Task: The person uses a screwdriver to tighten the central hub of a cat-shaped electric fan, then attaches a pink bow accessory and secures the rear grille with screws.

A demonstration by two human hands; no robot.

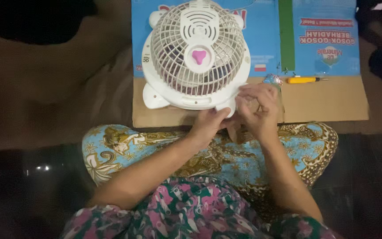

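Head view looks down on flattened cardboard (332, 104), where a white table fan (195, 55) lies grille up. Left hand (209, 124) and right hand (258, 108) meet at its lower right rim, fingers pinching there. Beside them lies a yellow screwdriver (303, 80).

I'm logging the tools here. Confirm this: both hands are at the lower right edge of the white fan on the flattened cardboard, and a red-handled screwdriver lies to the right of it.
One detail is wrong: the screwdriver has a yellow handle, not red, as the head view shows. The rest holds: the left hand and right hand are at the lower right edge of the white fan on the cardboard.
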